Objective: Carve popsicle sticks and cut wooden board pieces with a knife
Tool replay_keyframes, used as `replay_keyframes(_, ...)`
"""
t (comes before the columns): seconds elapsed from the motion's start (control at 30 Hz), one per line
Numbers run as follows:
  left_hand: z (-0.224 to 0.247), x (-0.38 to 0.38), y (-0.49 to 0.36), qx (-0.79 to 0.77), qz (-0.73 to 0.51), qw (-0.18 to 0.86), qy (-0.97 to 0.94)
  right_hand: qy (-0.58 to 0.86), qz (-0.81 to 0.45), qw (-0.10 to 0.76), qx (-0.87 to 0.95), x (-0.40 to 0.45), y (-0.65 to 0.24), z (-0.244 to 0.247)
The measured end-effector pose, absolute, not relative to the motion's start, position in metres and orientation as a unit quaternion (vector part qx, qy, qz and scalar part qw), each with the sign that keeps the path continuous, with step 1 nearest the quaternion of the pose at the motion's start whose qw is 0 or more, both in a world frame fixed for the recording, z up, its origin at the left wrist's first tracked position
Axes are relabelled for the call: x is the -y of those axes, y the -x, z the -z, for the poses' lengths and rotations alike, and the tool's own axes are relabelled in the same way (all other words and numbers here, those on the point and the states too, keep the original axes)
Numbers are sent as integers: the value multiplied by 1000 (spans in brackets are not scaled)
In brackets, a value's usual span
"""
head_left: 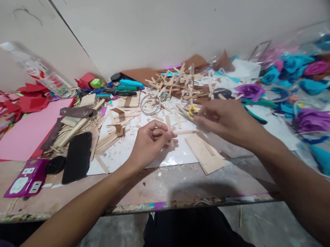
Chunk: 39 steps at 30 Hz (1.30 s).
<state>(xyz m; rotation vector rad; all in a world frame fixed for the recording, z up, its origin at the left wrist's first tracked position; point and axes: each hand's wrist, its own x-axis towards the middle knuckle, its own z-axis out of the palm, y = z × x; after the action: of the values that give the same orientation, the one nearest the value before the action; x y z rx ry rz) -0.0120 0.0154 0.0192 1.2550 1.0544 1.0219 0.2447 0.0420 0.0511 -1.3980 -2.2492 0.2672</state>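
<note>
Pinched between the fingers of my left hand [152, 142] is a wooden craft stick [169, 125], standing upright above the white work sheet. A second craft stick [186, 132] runs sideways from it to the right, forming a cross shape. My right hand [225, 121] is to the right with its fingers curled together. Its fingertips are beside a small yellow looped thing [192, 111], whose kind is unclear. What the right fingers hold, if anything, is hidden. Below them lies a flat wooden piece [205, 154] made of craft sticks side by side.
Piled craft sticks [179, 83] and a clear tape ring [150, 104] lie behind my hands. On the left are a black phone [77, 158], a purple case [26, 178] and pink paper [32, 131]. Green-handled pliers [256, 111] and paper flowers [314, 120] lie to the right.
</note>
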Motion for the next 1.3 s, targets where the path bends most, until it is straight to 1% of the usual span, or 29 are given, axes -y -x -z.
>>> replay_keyframes(0.1, -14, -17, 12, -457, -435, 575, -520, 546, -144, 75, 822, -28, -247, -64)
replay_keyframes(0.17, -12, -19, 11, -450, -440, 598, -496, 569, -157, -28, 807, -21, -248, -64)
replay_keyframes(0.2, -11, -19, 11, -446, -440, 611, -484, 563, -168, -54, 807, -19, -250, -61)
replay_keyframes(0.23, -11, -20, 11, -444, -439, 623, -471, 542, -185, -61, 817, -18, -252, -58)
replay_keyframes(0.37, -9, -20, 12, -445, -432, 658, -427, 469, -227, -31, 853, -24, -265, -46)
replay_keyframes(0.43, -9, -19, 11, -435, -436, 673, -410, 454, -232, 0, 860, -27, -269, -47)
replay_keyframes(0.5, -9, -17, 9, -423, -438, 690, -391, 450, -252, 53, 855, -29, -268, -54)
replay_keyframes(0.53, -9, -16, 8, -418, -439, 699, -381, 452, -282, 87, 842, -29, -265, -58)
replay_keyframes(0.63, -10, -13, 4, -407, -441, 717, -355, 447, -431, 191, 760, -27, -250, -67)
replay_keyframes(0.67, -10, -13, 3, -404, -444, 719, -350, 439, -457, 228, 739, -26, -244, -67)
replay_keyframes(0.77, -11, -12, 0, -396, -449, 722, -348, 405, -488, 321, 704, -22, -227, -57)
replay_keyframes(0.87, -11, -11, 0, -380, -440, 726, -368, 400, -517, 374, 659, -19, -219, -41)
replay_keyframes(0.97, -11, -10, 2, -366, -424, 730, -392, 404, -549, 373, 629, -15, -218, -31)
replay_keyframes(1.03, -10, -10, 4, -355, -414, 736, -400, 405, -549, 347, 644, -14, -219, -29)
replay_keyframes(1.2, -10, -10, 7, -323, -378, 768, -403, 372, -425, 277, 777, -15, -221, -26)
replay_keyframes(1.3, -12, -9, 7, -316, -361, 778, -405, 345, -390, 261, 813, -15, -221, -25)
